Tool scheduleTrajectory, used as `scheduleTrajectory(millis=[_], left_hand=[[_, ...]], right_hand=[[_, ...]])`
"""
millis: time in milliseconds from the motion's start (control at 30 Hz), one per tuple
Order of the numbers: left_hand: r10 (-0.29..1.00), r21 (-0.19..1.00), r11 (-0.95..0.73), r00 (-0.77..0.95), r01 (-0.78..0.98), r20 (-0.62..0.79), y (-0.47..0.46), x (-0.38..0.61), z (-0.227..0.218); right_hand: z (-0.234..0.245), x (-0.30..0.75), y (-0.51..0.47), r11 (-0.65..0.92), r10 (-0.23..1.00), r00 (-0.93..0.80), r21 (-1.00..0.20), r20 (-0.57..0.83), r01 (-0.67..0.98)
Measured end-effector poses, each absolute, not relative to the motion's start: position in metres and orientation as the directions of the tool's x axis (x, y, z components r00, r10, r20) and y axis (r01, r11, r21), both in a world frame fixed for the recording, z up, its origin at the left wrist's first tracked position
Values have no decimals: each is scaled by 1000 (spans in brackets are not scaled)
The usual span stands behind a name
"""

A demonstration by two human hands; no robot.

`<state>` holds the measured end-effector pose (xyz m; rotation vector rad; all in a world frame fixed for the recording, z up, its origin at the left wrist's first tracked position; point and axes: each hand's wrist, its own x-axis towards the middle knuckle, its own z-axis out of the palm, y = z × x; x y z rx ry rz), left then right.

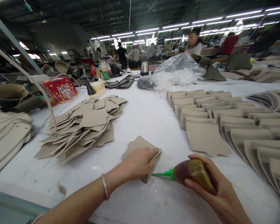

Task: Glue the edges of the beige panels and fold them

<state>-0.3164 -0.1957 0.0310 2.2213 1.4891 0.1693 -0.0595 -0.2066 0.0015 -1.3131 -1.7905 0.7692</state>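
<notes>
My left hand [142,162] is closed over a beige leather-like piece [136,143] on the table, its fingers bent at the piece's right edge, which looks folded up. A bracelet circles that wrist. In my right hand [220,189] is a squeeze bottle [193,175] with brownish contents, tilted on its side. Its thin green nozzle [162,174] points left, the tip at or very near the lower edge of the piece. Whether the tip touches it I cannot tell.
A loose pile of beige pieces [93,119] lies to the left, with overlapping rows of similar pieces [205,137] to the right. Further back are a red box [60,89], a yellowish block [98,88], clear plastic [179,70] and a kettle [144,68]. A cable [45,90] hangs at left.
</notes>
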Motion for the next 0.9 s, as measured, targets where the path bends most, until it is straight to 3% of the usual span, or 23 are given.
scheduleTrajectory(millis=[133,300,700,900], left_hand=[[907,440,-295,394,848,-150,-196,-317,29],[905,447,-301,400,843,-147,-196,-319,27],[909,427,-277,378,861,-173,-197,-318,26],[910,442,-267,375,857,-176,-197,-317,28]], right_hand=[[-3,-62,-210,288,955,-85,-820,284,495],[1,-72,-221,222,975,-112,-879,193,422],[4,-84,-236,148,988,-17,-912,153,383],[2,-83,-238,155,988,-63,-925,142,347]])
